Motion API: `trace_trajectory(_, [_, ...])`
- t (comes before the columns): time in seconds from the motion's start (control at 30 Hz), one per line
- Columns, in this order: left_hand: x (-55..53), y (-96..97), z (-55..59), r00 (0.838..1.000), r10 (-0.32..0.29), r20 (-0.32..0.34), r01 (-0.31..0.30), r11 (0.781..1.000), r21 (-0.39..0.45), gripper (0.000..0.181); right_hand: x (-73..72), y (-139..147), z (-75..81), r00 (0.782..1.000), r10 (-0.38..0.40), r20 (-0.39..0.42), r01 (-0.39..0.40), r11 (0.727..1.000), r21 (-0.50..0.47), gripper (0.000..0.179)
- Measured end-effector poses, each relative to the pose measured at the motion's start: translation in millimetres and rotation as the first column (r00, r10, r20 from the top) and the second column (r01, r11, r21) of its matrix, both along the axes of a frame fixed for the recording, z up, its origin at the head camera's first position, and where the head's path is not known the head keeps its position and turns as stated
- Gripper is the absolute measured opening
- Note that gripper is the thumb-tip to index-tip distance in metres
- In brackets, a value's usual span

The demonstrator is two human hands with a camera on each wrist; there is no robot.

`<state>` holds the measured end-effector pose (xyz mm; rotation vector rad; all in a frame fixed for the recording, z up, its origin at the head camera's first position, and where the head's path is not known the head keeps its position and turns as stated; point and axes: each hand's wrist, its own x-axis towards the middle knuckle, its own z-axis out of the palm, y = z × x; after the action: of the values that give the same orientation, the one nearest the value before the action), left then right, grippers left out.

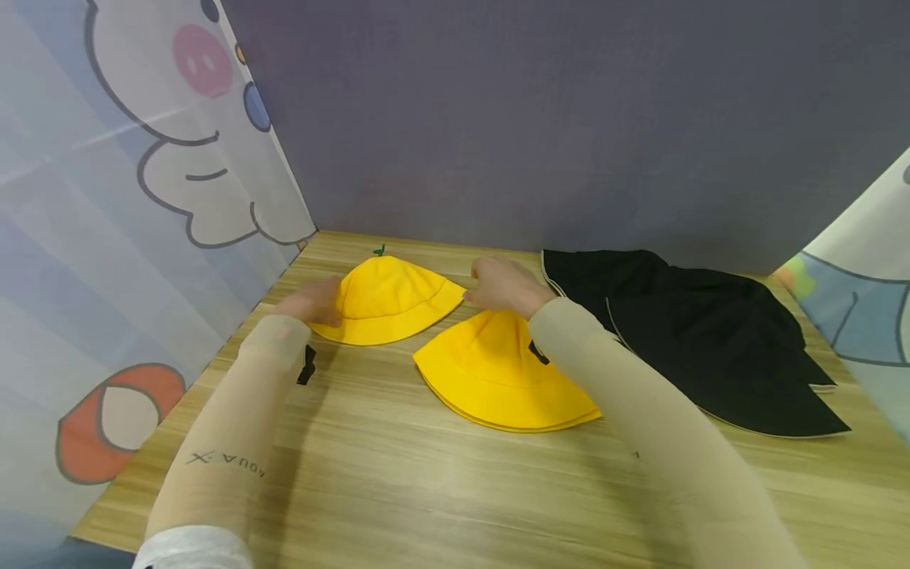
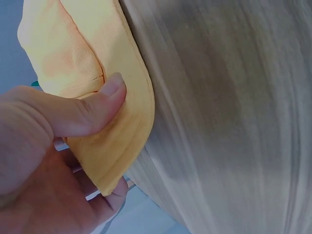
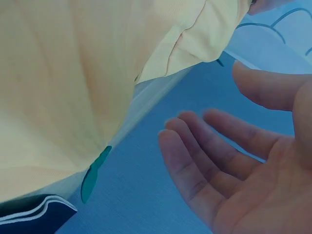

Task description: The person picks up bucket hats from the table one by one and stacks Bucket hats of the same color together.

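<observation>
A yellow bucket hat (image 1: 387,291) with a small green sprout (image 1: 380,250) on its crown lies at the back left. My left hand (image 1: 313,302) pinches the left end of its brim, with the thumb (image 2: 92,109) on top and the other fingers beneath. Beyond the hat's right end, my right hand (image 1: 506,284) has its fingers spread and relaxed, holding nothing in the right wrist view. Below that hand are stacked yellow hats (image 1: 490,375), their crown partly hidden by the right hand and forearm.
Folded black hats (image 1: 718,348) with pale edging lie in a pile on the right, partly behind my right arm. A black strap (image 1: 306,366) shows beside the left forearm. A grey wall (image 1: 569,118) closes the back of the wooden table (image 1: 398,490); printed cloth (image 1: 64,261) hangs at the left.
</observation>
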<state>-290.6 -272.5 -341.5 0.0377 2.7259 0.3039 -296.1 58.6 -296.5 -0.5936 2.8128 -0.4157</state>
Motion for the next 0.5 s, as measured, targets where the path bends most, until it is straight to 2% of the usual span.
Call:
trace_trajectory(0.1, [1.4,-2.8,-0.1,1.0,-0.004,-0.024,0.004,1.0,0.027,0.07,-7.0,-8.2,-0.9,1.0,0.001,-0.004,-0.001,1.0,-0.02,0.063])
trace_trajectory(0.17, [2.3,-3.0,0.5,0.999,-0.003,-0.036,0.005,0.999,0.042,0.069,-11.5,-12.5,-2.0,1.0,0.006,0.009,-0.006,1.0,-0.028,0.067])
trace_trajectory(0.5, [6.7,2.8,-1.7,0.998,-0.034,-0.06,0.035,0.999,0.02,0.068,-27.5,-21.7,-15.9,0.984,0.059,0.167,-0.064,0.998,0.022,0.055])
